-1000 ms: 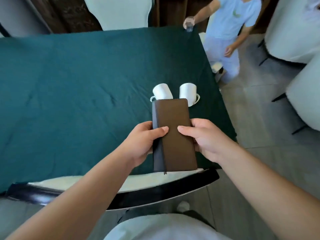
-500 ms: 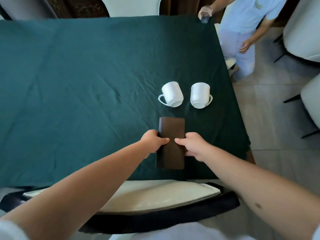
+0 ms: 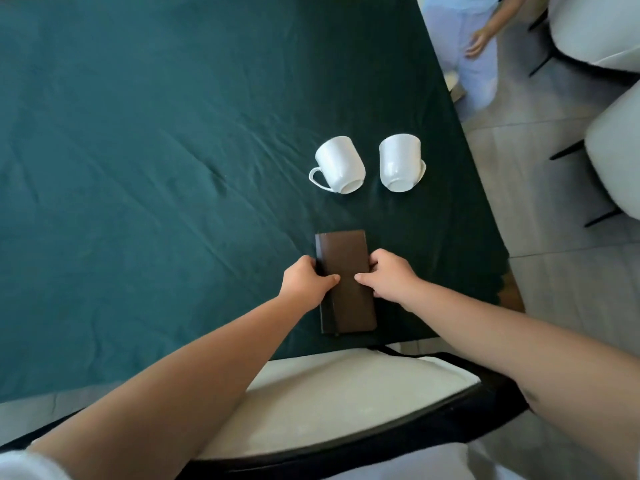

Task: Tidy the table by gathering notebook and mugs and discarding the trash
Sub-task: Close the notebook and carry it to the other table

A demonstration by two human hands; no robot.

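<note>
A brown notebook (image 3: pixel 346 261) lies flat on the green tablecloth (image 3: pixel 145 168) near the table's front edge. My left hand (image 3: pixel 306 280) grips its left edge and my right hand (image 3: pixel 389 277) grips its right edge, thumbs resting on the cover. Beyond the notebook two white mugs lie on their sides, side by side: the left mug (image 3: pixel 339 164) with its handle to the left, and the right mug (image 3: pixel 400 162) with its handle to the right. Both mug openings face me. No trash shows in view.
A cream chair seat with a black frame (image 3: pixel 346 393) stands between me and the table. Another person (image 3: pixel 464 46) stands at the table's far right corner. More pale chairs (image 3: pixel 616 150) stand on the tiled floor to the right.
The notebook has gone from held up in both hands to lying flat on the cloth in front of the mugs. Both hands stay on its edges. The view tilted further down.
</note>
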